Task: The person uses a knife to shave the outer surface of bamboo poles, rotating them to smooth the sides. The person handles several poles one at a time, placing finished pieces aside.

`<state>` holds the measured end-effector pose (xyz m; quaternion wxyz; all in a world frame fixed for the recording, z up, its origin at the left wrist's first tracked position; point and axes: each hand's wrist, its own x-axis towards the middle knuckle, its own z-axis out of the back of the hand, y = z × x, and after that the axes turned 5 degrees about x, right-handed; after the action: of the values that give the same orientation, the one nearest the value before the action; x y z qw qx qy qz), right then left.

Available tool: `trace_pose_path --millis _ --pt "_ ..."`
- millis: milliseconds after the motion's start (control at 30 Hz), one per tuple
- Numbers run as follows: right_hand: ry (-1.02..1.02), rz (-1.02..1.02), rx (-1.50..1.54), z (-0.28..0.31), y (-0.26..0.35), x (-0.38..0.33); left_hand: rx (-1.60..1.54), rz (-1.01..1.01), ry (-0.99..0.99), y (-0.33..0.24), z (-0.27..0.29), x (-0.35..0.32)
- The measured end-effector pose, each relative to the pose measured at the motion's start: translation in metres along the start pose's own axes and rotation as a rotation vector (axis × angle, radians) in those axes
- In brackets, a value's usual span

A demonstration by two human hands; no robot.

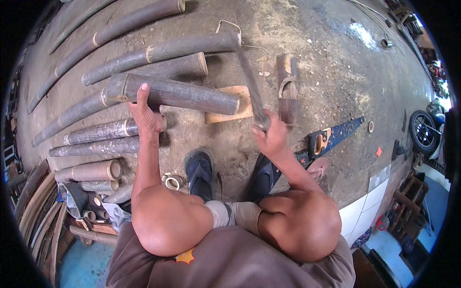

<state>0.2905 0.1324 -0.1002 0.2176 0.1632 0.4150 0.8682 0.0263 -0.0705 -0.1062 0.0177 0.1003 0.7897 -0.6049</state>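
A thick dark bamboo section lies across in front of me, its right end over a pale wooden block. I cannot tell if it touches the block. Near its left end my left hand is closed on it, thumb along the side. My right hand grips the handle of a long, narrow machete. Motion smears the blade, which points up and away, to the right of the bamboo's cut end. Beyond the block stands a short bamboo piece with a notch cut in its side.
Several long bamboo poles lie at the far left, with shorter lengths nearer. A handsaw with a blue blade rests right of my feet. A bamboo ring sits by my left knee. At the right edge is a wheel.
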Motion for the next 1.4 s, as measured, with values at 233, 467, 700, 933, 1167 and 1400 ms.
trace_pose_path --millis 233,467,700,933,1167,1400 --pt "0.184 -0.258 -0.01 0.0 -0.007 -0.001 0.011 0.108 0.031 0.006 0.022 0.003" --pt "0.259 -0.354 -0.235 -0.035 -0.06 -0.02 0.067 0.222 0.143 0.012 0.045 0.025" --pt "0.082 -0.141 0.181 0.016 0.03 0.009 0.029 0.103 -0.029 -0.003 0.013 0.004" --pt "0.259 -0.33 -0.129 -0.025 -0.049 -0.027 0.002 0.042 -0.021 0.001 0.005 0.009" --pt "0.112 -0.079 0.159 0.006 0.014 -0.006 0.054 0.128 0.063 0.009 0.043 0.02" --pt "0.292 -0.378 -0.096 -0.019 -0.036 -0.021 -0.055 0.114 0.022 0.005 0.028 0.013"
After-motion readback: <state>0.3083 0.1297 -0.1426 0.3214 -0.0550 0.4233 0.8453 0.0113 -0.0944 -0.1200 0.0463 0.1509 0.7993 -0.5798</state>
